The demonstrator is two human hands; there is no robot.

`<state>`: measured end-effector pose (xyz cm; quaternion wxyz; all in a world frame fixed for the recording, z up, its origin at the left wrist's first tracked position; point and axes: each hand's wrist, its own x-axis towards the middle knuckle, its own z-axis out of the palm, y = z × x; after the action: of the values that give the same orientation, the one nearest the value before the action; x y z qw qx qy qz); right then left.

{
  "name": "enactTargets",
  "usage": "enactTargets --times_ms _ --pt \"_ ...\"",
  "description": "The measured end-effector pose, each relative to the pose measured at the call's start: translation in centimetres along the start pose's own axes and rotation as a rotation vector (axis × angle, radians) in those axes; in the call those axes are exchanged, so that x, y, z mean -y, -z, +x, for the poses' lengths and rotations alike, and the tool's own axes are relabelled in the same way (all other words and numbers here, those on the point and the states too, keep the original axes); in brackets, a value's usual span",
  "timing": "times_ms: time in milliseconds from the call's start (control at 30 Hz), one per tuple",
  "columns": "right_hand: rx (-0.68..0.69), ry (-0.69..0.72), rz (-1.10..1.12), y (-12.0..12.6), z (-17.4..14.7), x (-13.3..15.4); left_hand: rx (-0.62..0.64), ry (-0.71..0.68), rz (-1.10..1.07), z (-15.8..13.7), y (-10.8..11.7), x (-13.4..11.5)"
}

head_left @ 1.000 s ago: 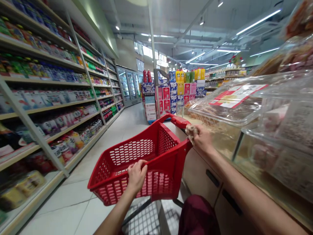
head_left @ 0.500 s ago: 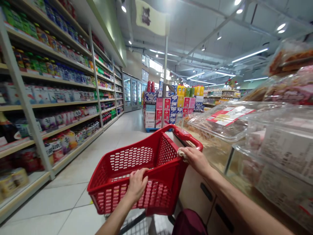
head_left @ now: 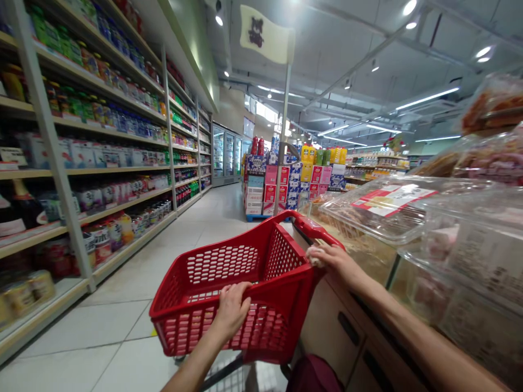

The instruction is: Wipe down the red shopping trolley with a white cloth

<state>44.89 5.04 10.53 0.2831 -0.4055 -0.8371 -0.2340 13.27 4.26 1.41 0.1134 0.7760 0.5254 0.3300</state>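
A red plastic shopping cart [head_left: 229, 272] with perforated walls stands in front of me, its basket bare inside. My left hand [head_left: 233, 309] is closed over the near side rim, fingers curled to the inside. At the cart's handle [head_left: 316, 231], on the right, my right hand [head_left: 333, 261] presses a crumpled whitish cloth [head_left: 317, 253] against the red plastic near the handle's near end. Part of the cloth is hidden under the fingers.
Stocked drink shelves [head_left: 114, 169] line the left side. Clear plastic food boxes [head_left: 379, 209] are piled on a counter close at right, above drawers [head_left: 339, 321]. Stacked drink cartons [head_left: 255, 193] stand ahead beside a flag pole [head_left: 283, 141]; tiled floor [head_left: 118, 326] runs along the aisle.
My right hand has shifted slightly right with the cloth, further over the handle's near end. The left hand keeps its place on the rim. The whole view has shifted a little.
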Motion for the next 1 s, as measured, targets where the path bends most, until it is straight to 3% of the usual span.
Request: enactTargets --times_ms 67,133,300,367,467,533,667,733,867,933,1000 --pt "-0.084 -0.132 -0.066 0.7 -0.6 -1.7 -0.001 0.004 -0.001 0.0 0.0 -0.1" --pt "-0.154 -0.216 -0.138 0.0 -0.9 -0.9 0.003 0.01 0.001 0.0 -0.1 -0.2" --pt "-0.037 -0.01 -0.135 -3.6 -0.4 5.0 0.009 -0.004 0.005 0.0 -0.1 0.2" --pt "-0.033 -0.052 -0.16 -3.3 -0.3 4.2 0.007 -0.016 0.003 0.0 -0.2 0.4" --pt "-0.129 -0.281 -0.264 -1.8 -0.7 1.2 -0.001 -0.027 -0.002 0.0 -0.3 0.4" --pt "-0.176 -0.339 -0.276 -1.7 -1.1 0.9 -0.007 -0.024 0.001 -0.1 -0.4 0.3" --pt "-0.121 -0.121 -0.126 -3.1 -1.5 4.5 0.009 -0.019 -0.005 -0.1 -0.2 0.2" --pt "-0.115 -0.101 -0.098 -3.0 -1.6 4.7 0.024 -0.018 -0.005 -0.2 -0.1 0.2" --pt "-0.373 -0.385 -0.158 -1.8 -2.7 1.9 0.023 -0.012 0.014 -0.2 0.0 -0.1" --pt "-0.409 -0.424 -0.124 -3.0 -4.5 2.6 0.021 -0.001 0.019 -0.2 0.1 -0.3" --pt "-0.33 -0.358 -0.062 -5.7 -7.2 5.3 0.032 0.011 0.016 -0.1 0.3 -0.5"
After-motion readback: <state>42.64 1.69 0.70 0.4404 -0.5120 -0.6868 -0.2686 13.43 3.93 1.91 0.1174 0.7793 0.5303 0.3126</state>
